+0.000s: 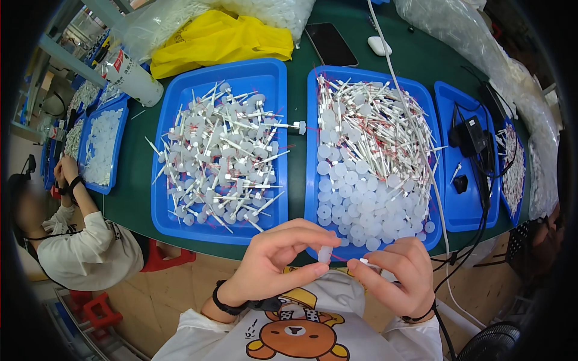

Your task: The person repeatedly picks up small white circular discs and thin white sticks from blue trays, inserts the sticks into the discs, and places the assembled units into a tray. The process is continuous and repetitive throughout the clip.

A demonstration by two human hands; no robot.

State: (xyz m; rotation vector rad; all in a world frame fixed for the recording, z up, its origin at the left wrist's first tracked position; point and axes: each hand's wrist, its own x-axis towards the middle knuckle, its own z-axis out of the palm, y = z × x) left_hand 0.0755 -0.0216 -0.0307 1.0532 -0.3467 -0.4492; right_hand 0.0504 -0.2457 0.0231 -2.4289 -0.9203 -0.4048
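Head view: white cap (325, 254) between left hand (274, 262) fingertips.

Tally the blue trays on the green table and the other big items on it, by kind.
Blue trays: 6 at least partly in view
Yellow bag: 1
Dark phone: 1
White spray can: 1
Total: 9
The left hand pinches a small white cap; the right hand holds a thin white stick.

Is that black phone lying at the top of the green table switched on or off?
Off, as far as it shows: the flat black phone on the green table has a uniformly dark screen.
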